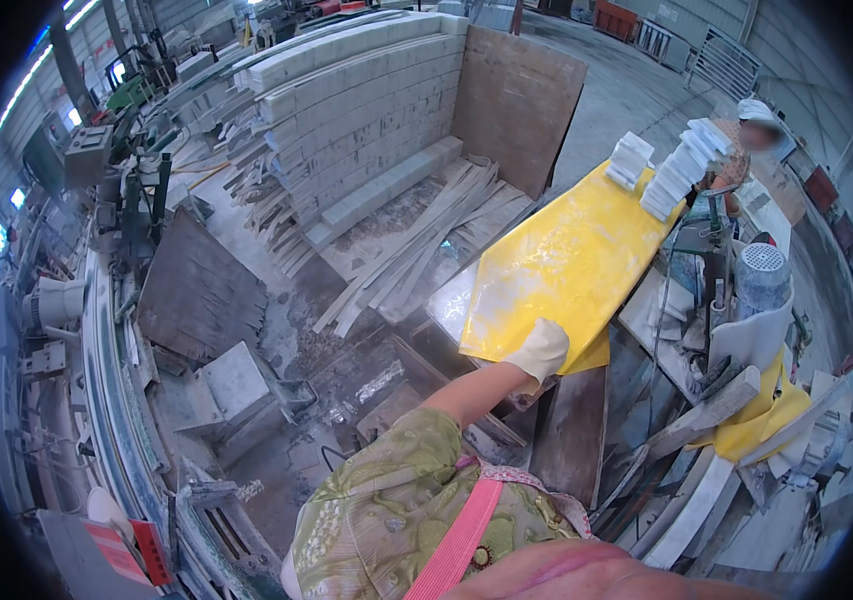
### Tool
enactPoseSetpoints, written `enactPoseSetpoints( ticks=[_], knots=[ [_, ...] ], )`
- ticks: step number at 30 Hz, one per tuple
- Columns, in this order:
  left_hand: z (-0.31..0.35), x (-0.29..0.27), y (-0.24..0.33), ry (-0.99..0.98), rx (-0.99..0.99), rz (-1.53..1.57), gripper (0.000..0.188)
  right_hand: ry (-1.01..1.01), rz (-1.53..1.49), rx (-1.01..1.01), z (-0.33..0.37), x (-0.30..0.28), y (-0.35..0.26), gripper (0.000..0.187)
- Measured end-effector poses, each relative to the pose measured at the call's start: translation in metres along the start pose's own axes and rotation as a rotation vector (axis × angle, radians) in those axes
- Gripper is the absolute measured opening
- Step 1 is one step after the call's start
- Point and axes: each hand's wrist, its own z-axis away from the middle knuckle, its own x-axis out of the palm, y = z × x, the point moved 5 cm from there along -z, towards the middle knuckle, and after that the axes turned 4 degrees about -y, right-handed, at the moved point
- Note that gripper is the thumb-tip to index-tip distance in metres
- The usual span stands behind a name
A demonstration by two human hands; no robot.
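My left hand (541,350), in a cream glove, is at the near edge of a bright yellow sheet (567,265). Its fingers look curled in on that edge; their tips are hidden. The sheet lies over a long bench, wet or dusty with pale smears. At its far end stand stacks of white strips, a small stack (630,160) and a longer leaning one (682,170). My right hand is out of view.
Another person (742,150) in a white cap is beyond the sheet's far end. A cylindrical motor (762,285) stands right of the bench. Long pale strips (417,250) lie before a stacked block wall (367,120). Machine rails (112,370) run along the left.
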Motion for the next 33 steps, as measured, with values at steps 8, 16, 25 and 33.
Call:
enactPoseSetpoints(
  ticks=[8, 16, 25, 33],
  knots=[
    [-0.0004, 0.0008, -0.0005, 0.015, -0.008, 0.007, 0.016, 0.001, -0.024, -0.002, 0.0014, -0.0029, -0.0014, 0.068],
    [0.0017, -0.0018, 0.0008, 0.038, 0.024, -0.020, 0.015, 0.002, -0.049, -0.002, 0.0017, -0.0052, -0.0025, 0.073],
    [0.0006, -0.0024, 0.0009, -0.007, 0.002, -0.011, 0.017, -0.006, -0.066, 0.000, 0.0028, -0.0064, -0.0036, 0.076],
    [-0.0031, 0.0022, 0.0016, -0.068, -0.008, 0.008, 0.020, -0.008, -0.076, -0.002, 0.0012, -0.0084, -0.0040, 0.078]
  ],
)
